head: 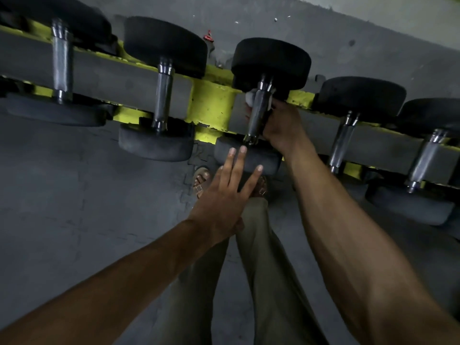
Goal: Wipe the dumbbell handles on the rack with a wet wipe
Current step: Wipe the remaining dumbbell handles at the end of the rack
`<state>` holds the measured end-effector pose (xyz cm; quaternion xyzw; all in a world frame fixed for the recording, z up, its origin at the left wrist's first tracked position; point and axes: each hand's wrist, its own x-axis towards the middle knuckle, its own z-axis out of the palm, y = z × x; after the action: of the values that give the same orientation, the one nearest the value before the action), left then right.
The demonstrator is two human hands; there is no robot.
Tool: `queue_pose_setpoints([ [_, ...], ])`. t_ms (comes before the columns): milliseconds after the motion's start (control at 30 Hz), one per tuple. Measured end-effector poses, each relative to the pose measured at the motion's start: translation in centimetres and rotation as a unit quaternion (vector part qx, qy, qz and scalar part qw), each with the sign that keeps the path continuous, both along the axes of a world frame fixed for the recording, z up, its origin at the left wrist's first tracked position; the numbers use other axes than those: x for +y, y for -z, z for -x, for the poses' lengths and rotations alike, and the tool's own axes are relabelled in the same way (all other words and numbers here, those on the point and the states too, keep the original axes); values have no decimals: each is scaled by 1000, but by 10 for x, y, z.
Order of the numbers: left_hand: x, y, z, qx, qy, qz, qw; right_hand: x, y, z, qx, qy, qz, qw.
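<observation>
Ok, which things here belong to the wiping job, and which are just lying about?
In the job: white wet wipe, chrome dumbbell handle it wraps, right hand, yellow metal rack.
Lying about: small red object beyond the rack, white specks on the grey floor.

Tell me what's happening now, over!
Right grip holds wet wipe round third dumbbell handle. Left grip open, near its front weight. Nothing blocking.

Handle [257,113] glossy metal; weight heads [271,62] matt, probably rubber; rack [211,103] painted.
</observation>
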<state>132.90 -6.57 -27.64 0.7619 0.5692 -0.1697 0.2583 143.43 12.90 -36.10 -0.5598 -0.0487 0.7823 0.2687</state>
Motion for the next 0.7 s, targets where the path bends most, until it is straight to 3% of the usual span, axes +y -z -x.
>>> queue_pose_setpoints([
  [267, -4, 12, 4, -5, 19, -59, 998, 19, 16, 13, 7, 86, 19, 996],
  [367, -2, 8, 4, -3, 10, -51, 999, 6, 16, 11, -143, 56, -111, 982],
  [400, -2, 6, 4, -10, 8, -47, 999, -2, 16, 8, -256, 11, -188, 948],
  [467, -1, 2, 5, -18, 2, -39, 999, -13, 11, 1, -461, -110, -337, 813],
  [500, -1, 0, 4, -18, 4, -35, 999, -16, 8, -2, -507, -166, -403, 744],
  [633, -1, 3, 3, -17, 10, -3, 1000, -17, 1, -18, -507, -369, -574, 526],
  [700, -2, 7, 4, -11, -2, -21, 1000, -9, 6, -26, -497, -412, -627, 437],
])
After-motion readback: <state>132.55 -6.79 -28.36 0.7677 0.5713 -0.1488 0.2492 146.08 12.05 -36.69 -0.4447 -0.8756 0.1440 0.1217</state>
